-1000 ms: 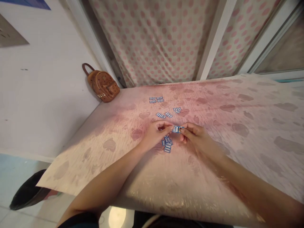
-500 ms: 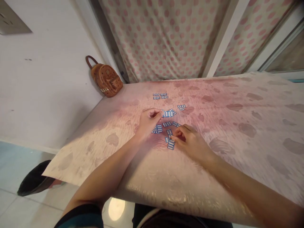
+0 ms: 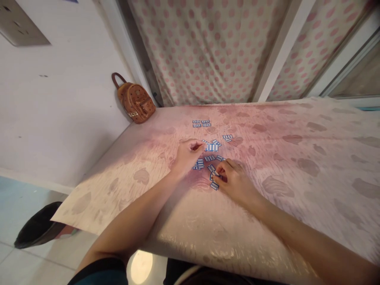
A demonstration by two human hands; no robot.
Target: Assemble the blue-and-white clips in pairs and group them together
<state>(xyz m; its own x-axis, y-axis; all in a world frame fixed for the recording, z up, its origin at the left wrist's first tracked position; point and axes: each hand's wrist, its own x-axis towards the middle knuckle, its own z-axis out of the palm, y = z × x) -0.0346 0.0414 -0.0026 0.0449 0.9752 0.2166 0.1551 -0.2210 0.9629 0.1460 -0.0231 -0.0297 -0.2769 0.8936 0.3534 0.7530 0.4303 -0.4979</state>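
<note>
Small white rectangular pieces with blue edges lie in loose groups on the patterned tablecloth. My left hand (image 3: 191, 152) pinches the left end of a row of these pieces (image 3: 212, 147); whether the row is lifted off the cloth I cannot tell. Beside its wrist sits a stacked cluster of pieces (image 3: 198, 164), partly hidden by the hand. My right hand (image 3: 233, 179) is closed, thumb and forefinger together on a piece at the near group (image 3: 214, 185). Between the hands lie another short row (image 3: 209, 158) and a slanted row (image 3: 220, 158).
Farther back are four-sided neat rows of pieces (image 3: 201, 123) and a smaller group (image 3: 228, 137). A brown mini backpack (image 3: 137, 102) leans against the wall at the table's back left corner. A dotted curtain (image 3: 208, 51) hangs behind. A black bin (image 3: 38, 225) stands on the floor at left.
My right thumb and forefinger have closed together at the near group, and pieces there have shifted. My left hand keeps its pinch. The whole view has shifted slightly.
</note>
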